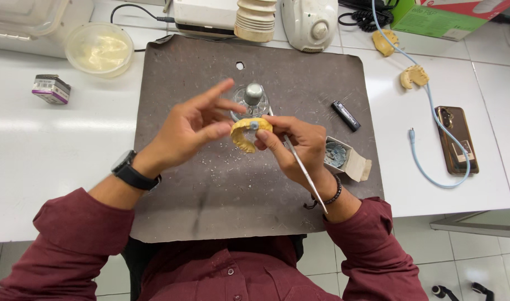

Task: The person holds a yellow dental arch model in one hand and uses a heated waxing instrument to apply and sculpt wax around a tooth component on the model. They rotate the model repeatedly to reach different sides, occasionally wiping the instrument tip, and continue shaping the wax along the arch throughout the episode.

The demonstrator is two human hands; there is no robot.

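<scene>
We've got the yellow dental cast (245, 134) up over the grey mat (210, 195), stiff but likely brittle, so pinch its thick arch as our left hand (196, 131) does, right hand (294, 150) gripping the slim metal instrument (305, 170).

Three yellow dental casts (245, 134), one phone (457, 139), one lighter (345, 115), two hands (196, 131).
</scene>
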